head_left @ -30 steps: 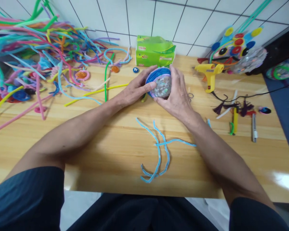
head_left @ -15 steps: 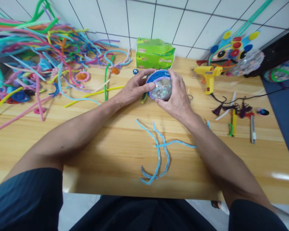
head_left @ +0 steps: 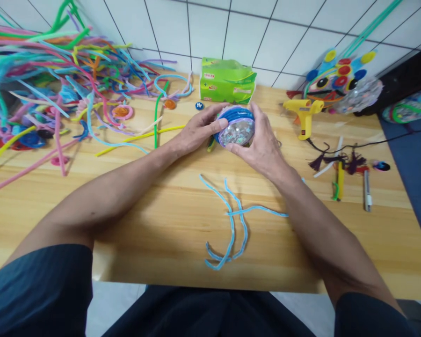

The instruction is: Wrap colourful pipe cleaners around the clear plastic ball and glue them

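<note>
A round piece point(head_left: 237, 131) with a clear, glittery face, a lilac rim and a blue coiled side is held between both hands over the back middle of the table. My left hand point(head_left: 202, 127) grips its left edge, thumb lying on the front. My right hand point(head_left: 263, 139) is wrapped round the right side, thumb at the lower rim. The fingers behind it are partly hidden. Closer to me, several light blue pipe cleaners point(head_left: 232, 224) lie bent and crossing on the wood. Just behind the hands stands a green tissue pack point(head_left: 228, 82).
A heap of colourful pipe cleaners point(head_left: 56, 79) covers the left back. To the right are a yellow glue gun point(head_left: 304, 114) with a black cable, dark tassels point(head_left: 356, 159), a utility knife point(head_left: 367, 192) and a decorated animal-face craft point(head_left: 340, 82). A tiled wall point(head_left: 252, 28) closes off the back.
The round piece has tilted in my hands, so more of its blue coiled side shows above the clear face. Both hands keep their hold; the view has shifted slightly.
</note>
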`<state>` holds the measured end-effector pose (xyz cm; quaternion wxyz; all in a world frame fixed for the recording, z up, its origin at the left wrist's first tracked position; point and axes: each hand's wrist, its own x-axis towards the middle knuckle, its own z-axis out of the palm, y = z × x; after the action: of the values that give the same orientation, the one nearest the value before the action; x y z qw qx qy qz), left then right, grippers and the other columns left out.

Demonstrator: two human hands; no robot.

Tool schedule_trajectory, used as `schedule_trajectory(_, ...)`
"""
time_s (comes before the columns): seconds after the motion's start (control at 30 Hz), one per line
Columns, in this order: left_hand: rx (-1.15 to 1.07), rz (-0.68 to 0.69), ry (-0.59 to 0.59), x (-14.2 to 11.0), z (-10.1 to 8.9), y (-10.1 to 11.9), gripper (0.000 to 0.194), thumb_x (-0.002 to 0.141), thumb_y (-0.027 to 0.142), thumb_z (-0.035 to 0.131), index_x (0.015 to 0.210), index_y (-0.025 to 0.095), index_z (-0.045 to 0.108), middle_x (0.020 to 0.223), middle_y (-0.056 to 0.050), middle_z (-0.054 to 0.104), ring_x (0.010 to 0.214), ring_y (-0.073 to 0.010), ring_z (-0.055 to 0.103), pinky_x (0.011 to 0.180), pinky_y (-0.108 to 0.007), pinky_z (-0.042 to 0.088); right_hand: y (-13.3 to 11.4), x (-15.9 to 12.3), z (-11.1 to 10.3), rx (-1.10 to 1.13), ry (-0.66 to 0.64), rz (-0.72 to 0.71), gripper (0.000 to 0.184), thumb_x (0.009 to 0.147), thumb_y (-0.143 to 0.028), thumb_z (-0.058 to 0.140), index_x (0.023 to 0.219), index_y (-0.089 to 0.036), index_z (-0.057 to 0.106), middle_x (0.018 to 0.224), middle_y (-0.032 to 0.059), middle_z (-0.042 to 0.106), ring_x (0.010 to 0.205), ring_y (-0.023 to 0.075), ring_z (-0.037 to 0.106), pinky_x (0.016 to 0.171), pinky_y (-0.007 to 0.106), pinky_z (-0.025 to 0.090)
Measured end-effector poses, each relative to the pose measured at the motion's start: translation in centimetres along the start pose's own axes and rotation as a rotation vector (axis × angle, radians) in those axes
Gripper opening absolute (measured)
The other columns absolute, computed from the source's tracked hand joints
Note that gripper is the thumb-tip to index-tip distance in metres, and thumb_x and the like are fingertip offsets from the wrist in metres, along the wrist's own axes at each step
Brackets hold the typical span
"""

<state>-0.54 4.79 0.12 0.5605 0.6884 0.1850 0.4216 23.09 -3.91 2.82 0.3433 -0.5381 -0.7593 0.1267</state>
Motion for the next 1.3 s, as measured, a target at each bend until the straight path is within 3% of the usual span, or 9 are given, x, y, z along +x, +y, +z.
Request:
schedule_trajectory(0.27, -0.026, -0.009, -0.009, -0.2, 0.1, 0.4, 0.065, 0.096, 0.076, 0.085, 0.145, 0.034, 0.074, 0.162, -0.004, 0.074, 0.163, -0.0364, 0.061, 0.141, -0.056, 0.048, -0.5, 0.1, 0.1, -0.008, 0.027, 0.023, 0.105, 0.087, -0.059, 0.09, 0.173, -0.032, 0.036, 0.18, 0.0168, 0.052, 0.17, 0.0473, 0.049, 0.141, 0.081, 0.038)
schedule_trajectory(0.53, -0.017, 0.019, -0.007, 0.0, 0.4, 0.6, 0.071, 0.091, 0.078, 0.089, 0.143, 0.031, 0.073, 0.156, -0.007, 0.076, 0.16, -0.0368, 0.063, 0.139, -0.058, 0.048, -0.1, 0.0, 1.0, 0.007, 0.043, -0.008, 0.104, 0.089, -0.055, 0.086, 0.174, -0.031, 0.031, 0.182, 0.0179, 0.047, 0.172, 0.0471, 0.045, 0.142, 0.081, 0.034)
schedule_trajectory(0.77, -0.004, -0.006, 0.03, -0.5, -0.1, 0.4, 0.065, 0.096, 0.075, 0.086, 0.143, 0.032, 0.071, 0.155, -0.006, 0.076, 0.154, -0.0356, 0.067, 0.135, -0.057, 0.054, -1.0, -0.3, 0.4, -0.038, 0.074, 0.013, 0.106, 0.089, -0.057, 0.086, 0.174, -0.03, 0.031, 0.178, 0.0186, 0.051, 0.169, 0.0454, 0.049, 0.143, 0.073, 0.04)
schedule_trajectory(0.97, -0.038, -0.018, -0.002, -0.4, 0.2, -0.2, 0.073, 0.092, 0.075, 0.09, 0.149, 0.035, 0.069, 0.161, -0.006, 0.074, 0.158, -0.0355, 0.065, 0.136, -0.055, 0.053, -0.3, 0.0, 0.0, -0.033, -0.01, -0.032, 0.103, 0.089, -0.054, 0.087, 0.175, -0.035, 0.034, 0.18, 0.0126, 0.05, 0.172, 0.0455, 0.046, 0.143, 0.076, 0.038)
schedule_trajectory(1.17, -0.026, -0.021, -0.003, -0.3, 0.3, 0.3, 0.068, 0.095, 0.075, 0.087, 0.147, 0.033, 0.073, 0.161, -0.006, 0.074, 0.162, -0.0363, 0.061, 0.14, -0.057, 0.048, 0.0, -0.2, 0.3, -0.013, 0.071, -0.01, 0.105, 0.087, -0.052, 0.091, 0.173, -0.032, 0.035, 0.176, 0.0172, 0.055, 0.166, 0.0447, 0.053, 0.139, 0.076, 0.044)
schedule_trajectory(1.3, -0.015, -0.023, -0.007, -0.1, 0.1, 0.6, 0.063, 0.098, 0.074, 0.084, 0.145, 0.034, 0.076, 0.161, -0.005, 0.074, 0.163, -0.0369, 0.06, 0.142, -0.057, 0.046, 0.0, -0.2, 0.7, 0.015, 0.071, 0.03, 0.101, 0.086, -0.06, 0.093, 0.17, -0.034, 0.043, 0.174, 0.016, 0.057, 0.168, 0.048, 0.05, 0.139, 0.083, 0.039)
